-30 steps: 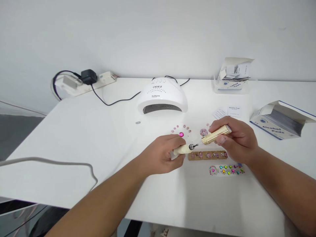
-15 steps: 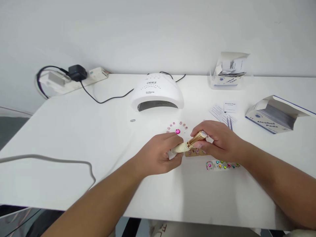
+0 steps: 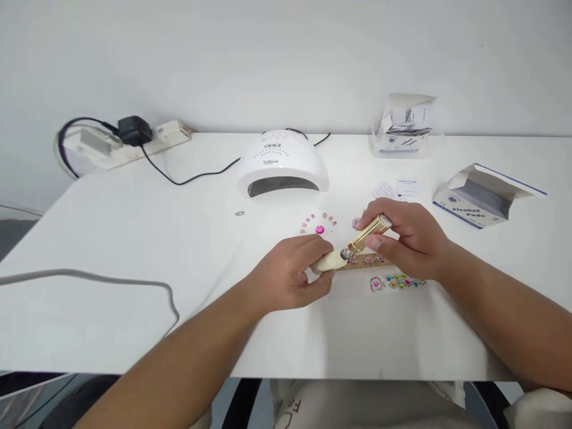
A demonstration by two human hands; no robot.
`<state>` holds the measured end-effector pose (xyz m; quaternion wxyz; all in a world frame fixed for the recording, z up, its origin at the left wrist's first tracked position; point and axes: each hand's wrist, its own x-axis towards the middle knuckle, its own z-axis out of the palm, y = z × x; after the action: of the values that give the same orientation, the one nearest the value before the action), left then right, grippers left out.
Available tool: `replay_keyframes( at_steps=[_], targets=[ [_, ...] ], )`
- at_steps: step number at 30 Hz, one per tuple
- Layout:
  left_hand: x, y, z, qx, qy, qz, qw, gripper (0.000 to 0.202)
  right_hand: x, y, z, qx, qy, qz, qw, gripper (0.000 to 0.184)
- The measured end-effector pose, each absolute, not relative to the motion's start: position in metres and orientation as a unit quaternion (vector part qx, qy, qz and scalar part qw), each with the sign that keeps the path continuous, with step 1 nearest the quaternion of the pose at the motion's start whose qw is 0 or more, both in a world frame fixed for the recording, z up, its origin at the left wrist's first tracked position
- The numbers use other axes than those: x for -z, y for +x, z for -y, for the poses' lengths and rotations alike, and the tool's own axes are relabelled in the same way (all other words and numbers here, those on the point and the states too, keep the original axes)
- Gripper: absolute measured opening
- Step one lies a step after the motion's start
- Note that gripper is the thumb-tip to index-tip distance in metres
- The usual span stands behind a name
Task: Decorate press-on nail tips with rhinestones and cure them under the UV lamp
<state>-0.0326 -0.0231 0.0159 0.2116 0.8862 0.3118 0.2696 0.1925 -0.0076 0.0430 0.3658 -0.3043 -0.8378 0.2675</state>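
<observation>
My left hand [image 3: 297,274] is closed round a cream-coloured polish bottle [image 3: 329,262], tilted over the table. Between the fingers of my right hand [image 3: 406,241] is the bottle's ribbed gold cap [image 3: 366,234], lifted just off the silver neck. Whether the brush is still inside the neck I cannot make out. Behind the bottle, a brown strip [image 3: 365,261] carries several jewelled pieces. Nearer me lies a sheet of coloured gems [image 3: 397,282]. Small pink nail tips [image 3: 308,219] form an arc around a bright pink gem [image 3: 320,229].
A white nail lamp [image 3: 281,164] stands at the back middle. An open alcohol pad box [image 3: 467,208] is at the right, with a clear tub of pads [image 3: 402,143] behind. Loose sachets [image 3: 407,186] lie beyond my right hand. A power strip [image 3: 134,154] and cables run along the left.
My right hand has moved right and slightly up with the gold cap, opening a gap that bares the bottle's neck. My left hand still holds the bottle. The camera view has shifted slightly.
</observation>
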Motion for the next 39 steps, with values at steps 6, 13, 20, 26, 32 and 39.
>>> replay_keyframes(
  at_steps=[6,13,20,26,32,39],
  targets=[
    [-0.017,-0.033,0.025,-0.278,0.888,-0.305,0.204,0.007,-0.042,0.192,0.013,-0.296,-0.32,0.807,0.398,0.012],
    [-0.018,-0.035,0.031,-0.283,0.884,-0.302,0.216,0.008,-0.045,0.195,0.022,-0.296,-0.321,0.789,0.433,0.011],
    [-0.016,-0.035,0.032,-0.297,0.88,-0.299,0.217,0.006,-0.043,0.202,0.03,-0.321,-0.332,0.741,0.488,0.015],
    [-0.015,-0.035,0.031,-0.308,0.878,-0.3,0.21,0.007,-0.038,0.229,0.029,-0.345,-0.372,0.652,0.563,0.022],
    [-0.009,-0.037,0.023,-0.308,0.88,-0.3,0.201,0.01,-0.021,0.26,0.026,-0.329,-0.447,0.68,0.479,0.018],
    [-0.005,-0.044,0.015,-0.274,0.872,-0.355,0.195,0.011,-0.018,0.264,0.015,-0.334,-0.458,0.736,0.37,0.017]
  ],
)
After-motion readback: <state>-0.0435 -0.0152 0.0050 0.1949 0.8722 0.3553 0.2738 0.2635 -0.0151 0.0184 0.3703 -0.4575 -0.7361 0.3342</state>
